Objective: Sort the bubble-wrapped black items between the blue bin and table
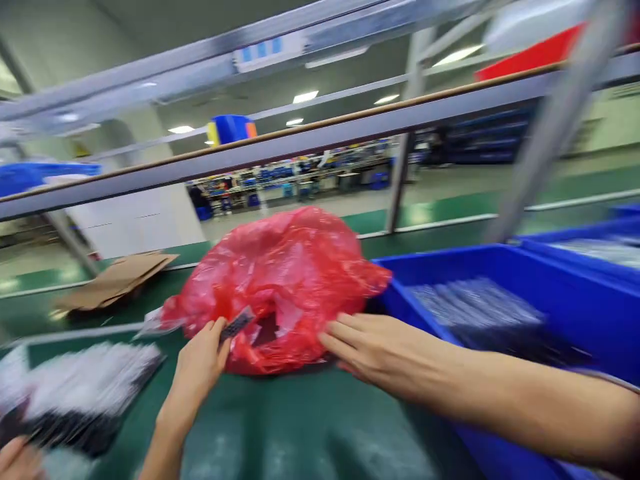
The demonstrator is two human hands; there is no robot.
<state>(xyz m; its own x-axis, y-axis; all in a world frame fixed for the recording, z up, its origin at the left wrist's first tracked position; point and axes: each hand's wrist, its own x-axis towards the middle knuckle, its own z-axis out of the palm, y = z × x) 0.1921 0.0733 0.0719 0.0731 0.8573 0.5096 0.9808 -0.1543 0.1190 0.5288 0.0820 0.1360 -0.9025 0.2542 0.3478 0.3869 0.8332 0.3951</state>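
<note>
A person is working at a green table [310,427], seen from a camera on their head, and the picture is blurred by motion. A crumpled red plastic bag [280,280] is sitting in the middle of the table, bulging and roughly round, with a dark opening facing the person. The left hand [197,363] is reaching in from below, its fingers curling around a small dark flat piece [236,325] and pinching it at the edge of the bag's opening. The right hand [373,350] is coming in from the right side, its fingers stretching out almost flat and close together, the fingertips touching the lower right side of the bag without gripping anything. Just to the right of the bag, a blue plastic bin [545,280] is holding a heap of grey and dark packets too blurred to make out. On the left of the table a pile of white and black packets [83,393] is lying near the person's left forearm. Behind it, a flattened piece of brown cardboard [117,279] is resting on the table. A metal rail [320,140] is crossing the view above the bag.
</note>
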